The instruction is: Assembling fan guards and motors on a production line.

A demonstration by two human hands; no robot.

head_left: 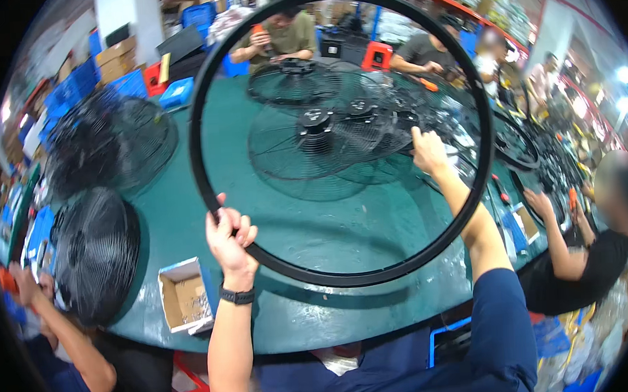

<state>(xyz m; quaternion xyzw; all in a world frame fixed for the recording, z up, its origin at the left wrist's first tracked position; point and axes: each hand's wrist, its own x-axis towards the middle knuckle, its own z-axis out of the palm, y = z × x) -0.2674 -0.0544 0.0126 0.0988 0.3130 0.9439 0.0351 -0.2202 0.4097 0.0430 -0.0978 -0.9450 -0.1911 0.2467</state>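
Left hand (229,236) grips black ring (208,81); right hand (429,151) fingers close on wire fan guard (311,146). Step: pairing. Next likely needs alignment over the surface (372,228).

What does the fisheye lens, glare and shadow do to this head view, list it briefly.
Head view: the fisheye bends the green table edge into a curve and leaves black corners; ceiling light glares on the tabletop's near edge; the black ring held by the left hand casts a soft shadow below it; far right background is washed out.

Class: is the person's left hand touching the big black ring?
Touching. The head view shows the left hand with fingers curled around the black ring at its lower-left rim.
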